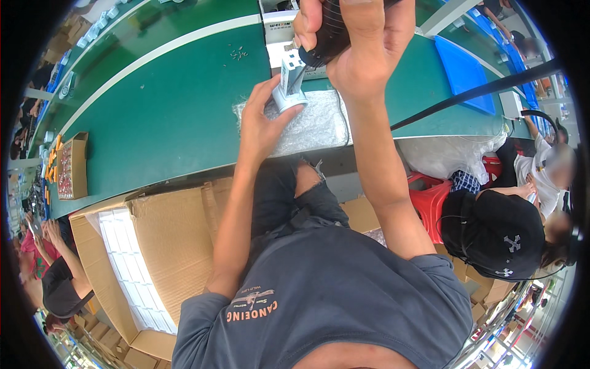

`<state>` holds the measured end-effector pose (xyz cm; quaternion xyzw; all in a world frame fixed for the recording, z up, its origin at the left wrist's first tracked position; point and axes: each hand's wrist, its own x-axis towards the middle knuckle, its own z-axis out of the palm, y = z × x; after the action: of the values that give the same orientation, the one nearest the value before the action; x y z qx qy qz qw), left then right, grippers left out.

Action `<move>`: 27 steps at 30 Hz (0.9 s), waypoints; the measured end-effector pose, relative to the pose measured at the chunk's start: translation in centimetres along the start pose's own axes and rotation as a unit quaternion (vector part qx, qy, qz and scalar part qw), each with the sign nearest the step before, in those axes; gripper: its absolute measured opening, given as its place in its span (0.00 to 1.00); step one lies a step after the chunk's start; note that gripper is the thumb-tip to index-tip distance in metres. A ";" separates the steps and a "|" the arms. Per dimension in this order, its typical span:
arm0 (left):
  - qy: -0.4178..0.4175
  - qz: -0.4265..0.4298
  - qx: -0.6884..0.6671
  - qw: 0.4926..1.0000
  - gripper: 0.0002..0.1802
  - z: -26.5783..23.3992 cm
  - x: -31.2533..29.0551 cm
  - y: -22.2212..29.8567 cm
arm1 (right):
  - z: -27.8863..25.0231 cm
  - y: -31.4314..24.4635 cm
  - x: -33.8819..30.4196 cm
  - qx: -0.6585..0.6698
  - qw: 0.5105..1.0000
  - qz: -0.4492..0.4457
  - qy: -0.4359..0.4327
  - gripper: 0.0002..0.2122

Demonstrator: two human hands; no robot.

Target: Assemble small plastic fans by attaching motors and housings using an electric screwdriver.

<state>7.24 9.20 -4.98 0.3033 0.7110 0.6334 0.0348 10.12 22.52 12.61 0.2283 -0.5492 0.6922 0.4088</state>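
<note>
My left hand [262, 123] holds a small white plastic housing [291, 97] with a round base, thumb on one side and fingers on the other. It stands over a sheet of clear bubble wrap [316, 126] on the green bench. Higher up, my right hand [364, 58] is wrapped around a black power screwdriver [324, 31]. The screwdriver's front end is close beside the housing's top; whether its bit touches the housing cannot be seen. Just behind stands a white box-shaped machine [279, 31], partly covered by my right hand and the screwdriver.
The green bench [166, 104] carries loose small screws [238, 54], a blue tray [464, 74] and a small cardboard box [74, 166] of parts. A dark bar crosses at right. Beside my legs is a large carton [175, 246] with rows of white pieces. Co-workers sit on both sides.
</note>
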 end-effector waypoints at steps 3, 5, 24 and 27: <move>0.000 -0.005 -0.003 1.000 0.36 0.0 -0.1 0.1 | -0.1 0.0 0.1 -0.024 1.000 -0.002 0.006 0.21; 0.000 -0.009 -0.005 1.000 0.36 -0.1 -0.2 0.3 | 0.0 0.1 0.1 -0.021 1.000 -0.005 0.005 0.21; -0.005 0.001 0.020 1.000 0.36 -0.1 -0.4 -0.1 | -3.3 -4.3 3.9 0.083 0.981 -0.176 -0.023 0.36; 0.002 -0.001 -0.005 1.000 0.35 -0.2 -0.5 -0.2 | -3.5 -4.1 6.1 -0.004 0.979 -0.193 0.067 0.29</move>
<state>7.47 8.73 -5.31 0.3011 0.7084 0.6373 0.0356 10.52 27.98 18.63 0.2812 -0.4690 0.6116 0.5717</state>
